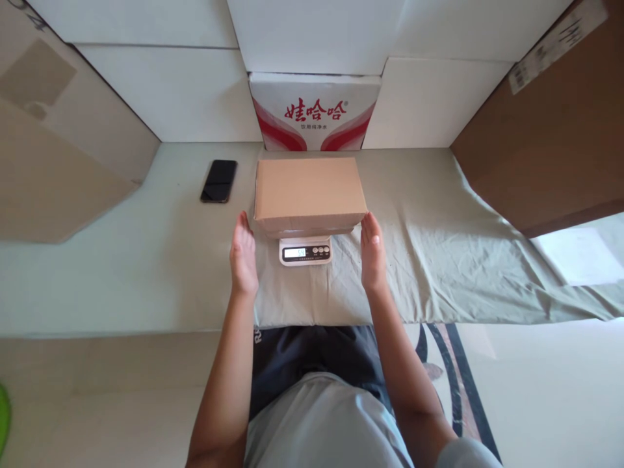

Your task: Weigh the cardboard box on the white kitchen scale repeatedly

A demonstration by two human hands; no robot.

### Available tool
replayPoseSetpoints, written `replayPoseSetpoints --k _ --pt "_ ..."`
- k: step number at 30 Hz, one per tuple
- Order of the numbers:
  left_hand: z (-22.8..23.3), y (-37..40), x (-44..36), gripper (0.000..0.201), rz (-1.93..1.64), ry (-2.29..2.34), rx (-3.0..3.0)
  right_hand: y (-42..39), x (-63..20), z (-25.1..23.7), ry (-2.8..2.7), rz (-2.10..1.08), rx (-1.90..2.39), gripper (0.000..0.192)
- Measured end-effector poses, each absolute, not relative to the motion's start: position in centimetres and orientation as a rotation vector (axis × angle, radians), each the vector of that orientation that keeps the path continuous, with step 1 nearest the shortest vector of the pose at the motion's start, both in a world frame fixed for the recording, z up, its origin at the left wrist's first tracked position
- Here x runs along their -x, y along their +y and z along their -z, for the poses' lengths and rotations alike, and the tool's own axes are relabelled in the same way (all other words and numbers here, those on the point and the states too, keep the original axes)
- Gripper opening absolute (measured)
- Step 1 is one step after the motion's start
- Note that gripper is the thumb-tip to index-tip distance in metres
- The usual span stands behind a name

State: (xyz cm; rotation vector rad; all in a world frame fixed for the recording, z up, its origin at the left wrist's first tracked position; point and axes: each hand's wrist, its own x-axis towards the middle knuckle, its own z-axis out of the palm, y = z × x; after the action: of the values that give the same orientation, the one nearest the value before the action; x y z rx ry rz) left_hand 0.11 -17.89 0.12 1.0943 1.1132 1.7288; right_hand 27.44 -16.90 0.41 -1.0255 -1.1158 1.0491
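Head view: box [309, 192] between hands [307, 257].

Person, seated: light grey top [324, 422]; dark shorts [312, 357] above it in view, white lettering at edge; forearms bare, no sleeves.

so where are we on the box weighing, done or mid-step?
Done: the cardboard box sits on the scale, and the display is lit, though the digits are too small to read reliably. In hand: nothing; the left hand and right hand are open beside the box's near corners, neither gripping it. Left: the box is not yet off the scale.
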Motion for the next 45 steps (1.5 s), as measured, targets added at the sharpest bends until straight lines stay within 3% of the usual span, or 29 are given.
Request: replayPoseSetpoints --k 19,27,45 --pt "-0.7 -18.2 -0.9 0.075 -1.74 1.06 -1.044 -16.2 -26.6 -0.4 -1.028 -1.074 0.978 0.059" --pt "-0.7 -17.6 -1.2 0.088 -1.728 1.034 -1.054 -14.3 -25.7 -0.5 -1.066 -1.055 1.002 0.067" --pt "-2.3 -15.3 -2.9 0.094 -1.681 1.031 -1.097 -12.6 -24.3 -1.9 -1.108 -0.939 0.982 0.057"
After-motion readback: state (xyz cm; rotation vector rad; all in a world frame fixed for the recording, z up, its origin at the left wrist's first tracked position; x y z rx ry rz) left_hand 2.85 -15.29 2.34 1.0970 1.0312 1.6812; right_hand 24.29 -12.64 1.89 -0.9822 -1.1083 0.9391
